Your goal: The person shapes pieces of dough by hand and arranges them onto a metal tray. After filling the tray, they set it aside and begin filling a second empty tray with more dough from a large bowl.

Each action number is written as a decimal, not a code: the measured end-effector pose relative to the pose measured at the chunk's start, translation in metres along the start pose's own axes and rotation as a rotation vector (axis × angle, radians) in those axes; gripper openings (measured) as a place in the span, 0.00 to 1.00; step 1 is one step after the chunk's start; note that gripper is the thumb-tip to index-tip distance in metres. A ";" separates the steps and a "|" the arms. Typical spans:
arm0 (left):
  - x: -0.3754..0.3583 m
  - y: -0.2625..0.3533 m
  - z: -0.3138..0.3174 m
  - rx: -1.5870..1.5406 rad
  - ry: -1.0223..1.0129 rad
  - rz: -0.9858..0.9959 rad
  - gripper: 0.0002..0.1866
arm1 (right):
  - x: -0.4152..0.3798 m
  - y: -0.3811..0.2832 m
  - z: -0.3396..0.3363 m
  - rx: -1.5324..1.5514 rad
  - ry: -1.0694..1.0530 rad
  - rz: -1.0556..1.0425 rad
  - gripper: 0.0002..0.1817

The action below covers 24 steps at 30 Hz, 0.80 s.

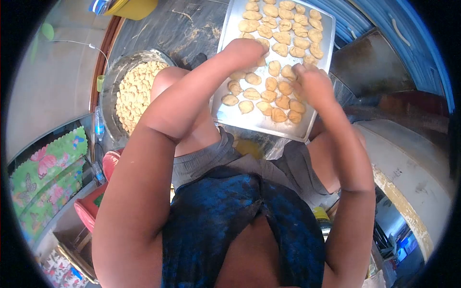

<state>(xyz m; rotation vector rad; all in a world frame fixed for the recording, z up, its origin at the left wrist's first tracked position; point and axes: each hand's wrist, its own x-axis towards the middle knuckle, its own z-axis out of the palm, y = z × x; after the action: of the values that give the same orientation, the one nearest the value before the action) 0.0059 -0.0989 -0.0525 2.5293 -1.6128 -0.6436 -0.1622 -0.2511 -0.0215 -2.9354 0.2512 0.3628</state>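
Note:
A silver metal tray (266, 126) lies tilted across the view beyond my knees, bearing rough rows of flattened yellowish dough pieces (251, 93). My left hand (247, 53) reaches over the tray's left middle with its fingers curled down around a dough piece, which it partly hides. At the right side of the tray, my right hand (312, 82) has its thumb and fingers closed at the edge of another dough piece (288, 72). Both hands stay low over the metal.
On the left stands a wide metal basin (108, 103) heaped with small dough lumps (137, 93), partly behind my knee. A yellow bucket (132, 8) is at the top left. Plastic bottles (99, 126) and red containers (88, 206) line the left. Blue corrugated metal (408, 43) bounds the right.

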 end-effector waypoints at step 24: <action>0.000 0.001 -0.039 -0.011 -0.026 -0.195 0.20 | 0.006 0.040 0.003 0.159 -0.079 0.157 0.15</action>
<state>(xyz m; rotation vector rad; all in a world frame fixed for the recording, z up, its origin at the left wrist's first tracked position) 0.0199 -0.1054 -0.0162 2.7032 -1.3753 -0.7033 -0.1650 -0.2897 -0.0322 -2.7462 0.4777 0.4569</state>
